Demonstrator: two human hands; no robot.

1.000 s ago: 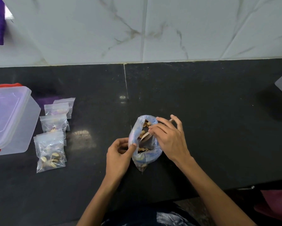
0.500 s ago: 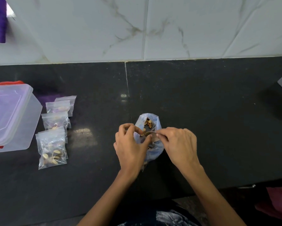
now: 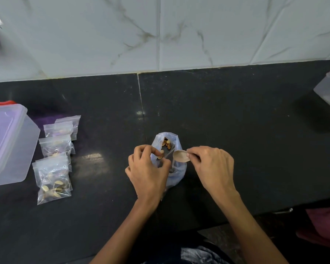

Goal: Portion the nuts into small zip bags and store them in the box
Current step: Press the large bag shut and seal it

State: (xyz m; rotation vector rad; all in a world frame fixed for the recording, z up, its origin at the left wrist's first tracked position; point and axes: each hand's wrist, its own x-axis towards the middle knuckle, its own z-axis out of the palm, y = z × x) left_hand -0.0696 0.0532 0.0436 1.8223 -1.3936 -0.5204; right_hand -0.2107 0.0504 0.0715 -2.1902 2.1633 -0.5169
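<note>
— Between the two hands, what sits on the counter (image 3: 217,115) now?

— A blue-tinted plastic bag of nuts (image 3: 176,174), its mouth held open. The left hand (image 3: 148,171) curls its fingers over the bag's near rim, and a nut or two (image 3: 161,153) shows right at its fingertips; whether it pinches them or only the plastic, I cannot tell.

— And the right hand?

— The right hand (image 3: 212,168) pinches the handle of a small spoon (image 3: 181,155), with the bowl pointing toward the left hand, just over the bag's right edge. The bowl looks empty.

— What is different from a second ago?

— Then the right hand was reaching down into the bag. It has since come out and back to the right, so the spoon is now clear of the opening, and the left hand has moved up from the lower rim to the mouth.

— What does that mean for the job?

— My guess is that a scoop came up short, or that nuts are being picked by hand. No small bag is open beside either hand, so the next portion has nowhere to go yet.

— Where are the finished ones?

— Well off to the left of the left hand: several small zip bags (image 3: 53,180) lie in a row, at least some holding nuts, just beside the lidded clear box (image 3: 25,149). They are not stored yet.
</note>
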